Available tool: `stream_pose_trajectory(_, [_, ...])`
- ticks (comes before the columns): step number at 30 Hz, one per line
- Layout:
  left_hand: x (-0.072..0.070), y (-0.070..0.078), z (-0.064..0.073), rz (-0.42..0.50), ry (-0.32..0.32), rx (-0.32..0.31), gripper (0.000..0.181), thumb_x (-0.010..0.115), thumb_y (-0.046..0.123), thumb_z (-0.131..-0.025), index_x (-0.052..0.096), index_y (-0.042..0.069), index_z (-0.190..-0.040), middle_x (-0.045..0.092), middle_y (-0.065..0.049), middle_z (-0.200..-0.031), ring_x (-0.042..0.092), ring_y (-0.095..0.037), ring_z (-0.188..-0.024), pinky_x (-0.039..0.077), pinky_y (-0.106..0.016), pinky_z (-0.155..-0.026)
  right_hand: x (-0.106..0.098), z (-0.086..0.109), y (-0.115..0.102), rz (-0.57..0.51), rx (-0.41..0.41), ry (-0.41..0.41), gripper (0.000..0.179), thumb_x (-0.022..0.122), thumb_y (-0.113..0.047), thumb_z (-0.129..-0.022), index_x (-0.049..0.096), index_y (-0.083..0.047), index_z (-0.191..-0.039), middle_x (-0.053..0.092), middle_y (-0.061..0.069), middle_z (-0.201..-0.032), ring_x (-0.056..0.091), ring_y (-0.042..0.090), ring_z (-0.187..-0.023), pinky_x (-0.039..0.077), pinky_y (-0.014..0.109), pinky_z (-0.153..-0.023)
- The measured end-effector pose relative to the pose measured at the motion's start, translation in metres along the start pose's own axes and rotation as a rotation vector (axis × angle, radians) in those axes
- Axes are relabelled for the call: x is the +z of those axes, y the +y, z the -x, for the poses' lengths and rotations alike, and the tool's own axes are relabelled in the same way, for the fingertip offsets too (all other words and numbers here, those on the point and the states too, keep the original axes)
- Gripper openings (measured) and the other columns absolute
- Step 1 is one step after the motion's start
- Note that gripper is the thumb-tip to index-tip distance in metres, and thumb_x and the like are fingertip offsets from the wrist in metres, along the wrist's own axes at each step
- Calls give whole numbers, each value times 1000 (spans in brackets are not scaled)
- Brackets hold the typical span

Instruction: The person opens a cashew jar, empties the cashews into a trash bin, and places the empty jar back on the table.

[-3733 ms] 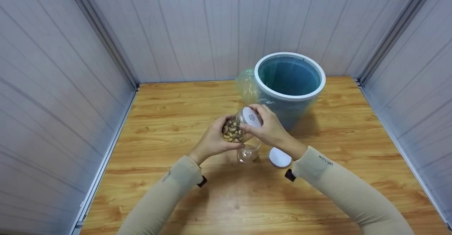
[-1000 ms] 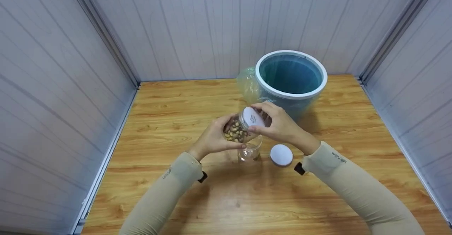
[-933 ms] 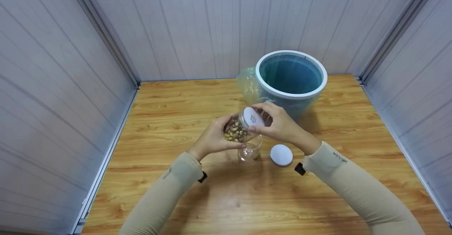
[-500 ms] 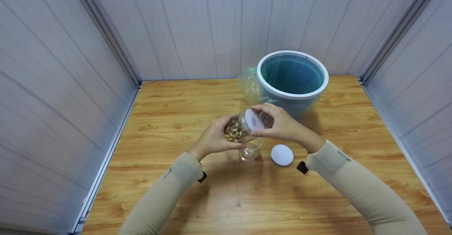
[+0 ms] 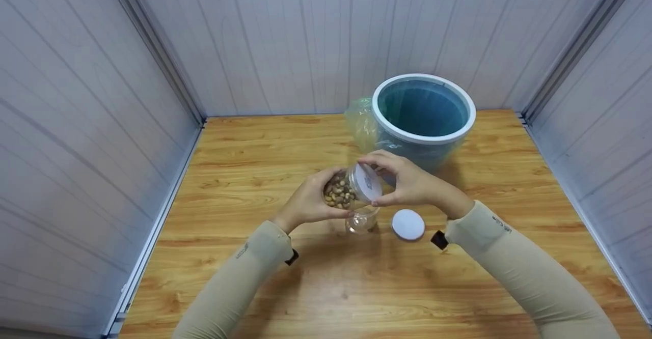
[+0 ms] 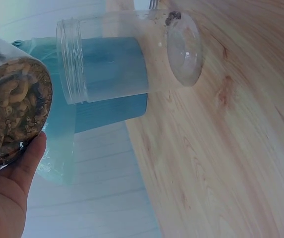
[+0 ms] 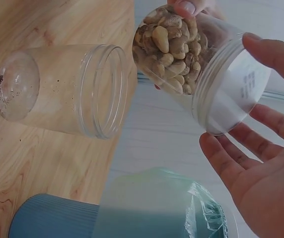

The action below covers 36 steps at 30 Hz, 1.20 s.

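A clear jar of cashew nuts point(image 5: 339, 190) is held tilted above the table in my left hand point(image 5: 309, 201), whose fingers and thumb wrap its body. Its white lid point(image 5: 368, 182), printed with small text, sits on the mouth and faces right. Thumb and fingers of my right hand point(image 5: 413, 182) grip that lid at opposite edges; the right wrist view shows the palm apart from it. Just below stands a second clear jar point(image 7: 57, 89), upright and uncovered, with dark crumbs at its base. A loose white lid point(image 5: 408, 225) lies on the table to the right of it.
Behind the hands stands a blue bin point(image 5: 426, 157) with a white rim, lined with a thin green bag point(image 5: 360, 120) bulging out on its left. The wooden table point(image 5: 244, 166) is bounded by pale panel walls point(image 5: 285, 44) at the back and both sides.
My right hand's fingers have shifted round the lid, the thumb moving lower. The lid now faces further right, and its print has turned. My left hand keeps its hold on the jar.
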<state>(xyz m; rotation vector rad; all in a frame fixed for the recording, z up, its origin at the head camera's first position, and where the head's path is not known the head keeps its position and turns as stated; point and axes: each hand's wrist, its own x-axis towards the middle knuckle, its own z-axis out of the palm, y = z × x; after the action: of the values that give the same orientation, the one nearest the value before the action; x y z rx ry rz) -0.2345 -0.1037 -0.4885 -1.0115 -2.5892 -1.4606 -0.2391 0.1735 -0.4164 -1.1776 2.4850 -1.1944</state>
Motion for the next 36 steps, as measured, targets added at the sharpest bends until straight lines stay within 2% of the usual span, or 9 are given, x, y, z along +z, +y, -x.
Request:
stream_pose_trajectory(3, [0, 0, 0, 2, -7, -1, 93, 103, 22, -72, 58, 13, -153, 70, -6, -143, 69, -22, -127, 57, -40, -112, -1, 0, 0, 13, -12, -24, 89, 95, -3, -78, 55, -9, -157, 56, 15, -155, 57, 35, -137, 54, 59, -115])
stream_pose_trajectory(8, [1, 0, 0, -8, -11, -13, 94, 103, 26, -72, 58, 12, -153, 71, -7, -142, 69, -22, -126, 57, -39, -112, -1, 3, 0, 34, -26, -41, 89, 93, 0, -78, 54, -8, -158, 53, 15, -160, 54, 37, -141, 52, 61, -116])
stream_pose_trajectory(12, [1, 1, -1, -2, -6, -26, 95, 104, 23, -71, 58, 10, -153, 71, -7, -142, 69, -22, -125, 57, -38, -112, -1, 4, -1, 37, -12, -18, 90, 94, -8, -81, 51, -8, -160, 51, 17, -160, 54, 38, -143, 52, 60, -117])
stream_pose_trajectory(15, [1, 1, -3, -1, 0, -28, 96, 104, 26, -71, 58, 10, -153, 71, -7, -142, 70, -21, -125, 57, -38, -112, -1, 4, -2, 45, 33, 36, 88, 94, -21, -85, 51, -8, -160, 56, 17, -156, 59, 37, -137, 55, 59, -113])
stream_pose_trajectory(18, [1, 1, -3, -1, 4, -24, 96, 103, 31, -71, 58, 11, -153, 71, -6, -142, 70, -21, -124, 58, -39, -111, 0, 5, -4, 55, 94, 95, 82, 92, -29, -88, 54, -6, -157, 63, 18, -147, 65, 35, -125, 60, 57, -104])
stream_pose_trajectory(22, [1, 2, -3, -6, 7, -13, 95, 103, 31, -72, 58, 11, -153, 71, -6, -141, 70, -21, -125, 57, -39, -112, 3, 6, -5, 58, 173, 131, 75, 88, -31, -92, 57, -2, -153, 67, 19, -136, 68, 32, -111, 64, 51, -95])
stream_pose_trajectory(26, [1, 2, -3, -23, 8, -1, 94, 103, 28, -72, 58, 8, -152, 71, -8, -141, 69, -22, -126, 57, -38, -113, 6, 6, -5, 42, 228, 134, 71, 85, -33, -95, 58, -2, -152, 68, 18, -130, 68, 27, -103, 64, 43, -91])
stream_pose_trajectory(31, [2, 2, -4, -40, 8, 8, 92, 102, 28, -72, 58, 7, -151, 70, -10, -141, 70, -23, -125, 57, -38, -112, 8, 6, -5, 43, 235, 145, 67, 85, -33, -95, 61, -3, -149, 69, 16, -126, 68, 24, -97, 61, 36, -86])
stream_pose_trajectory(36, [3, 2, -6, -50, 5, 18, 92, 103, 30, -72, 59, 8, -150, 71, -8, -140, 70, -22, -124, 58, -37, -111, 6, 7, -3, 36, 228, 132, 70, 88, -32, -92, 60, -3, -150, 69, 18, -129, 68, 26, -101, 64, 44, -88])
